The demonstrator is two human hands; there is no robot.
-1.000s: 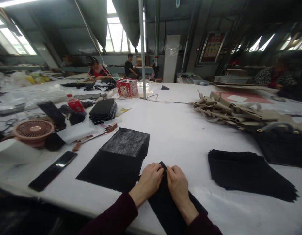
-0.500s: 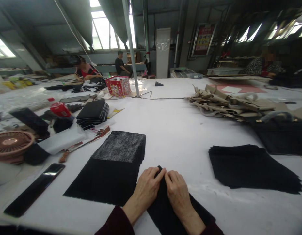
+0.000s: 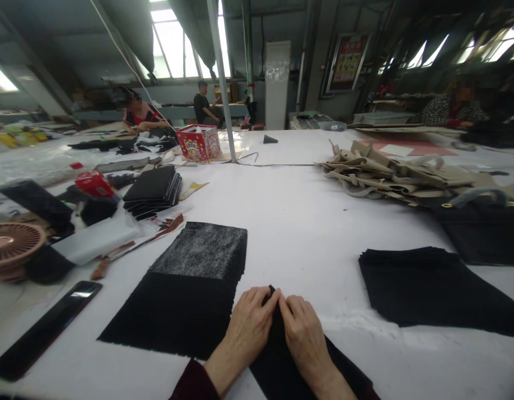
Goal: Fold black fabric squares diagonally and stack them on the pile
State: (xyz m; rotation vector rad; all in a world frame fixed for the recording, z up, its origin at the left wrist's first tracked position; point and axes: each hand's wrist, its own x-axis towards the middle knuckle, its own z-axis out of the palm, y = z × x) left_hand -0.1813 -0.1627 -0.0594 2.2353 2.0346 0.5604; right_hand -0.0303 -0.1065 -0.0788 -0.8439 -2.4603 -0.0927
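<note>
"What is worn on the arms?"

"Deep maroon, nearly black in shadow. The left sleeve (image 3: 193,383) shows best, toward the near edge of the tabletop (image 3: 282,216); it looks plain, and its end stops short of the wrist."

"And the right sleeve (image 3: 368,394)?"

"Only a dark sliver, too little to read the weave."

"The hands?"

"Left hand (image 3: 249,322) and right hand (image 3: 304,330) are both bare, with lightly creased knuckles."

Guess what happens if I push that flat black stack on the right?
The black stack might slide apart, since its edges show uneven layers. It probably won't roll or tip, because it lies flat on the table.
</note>
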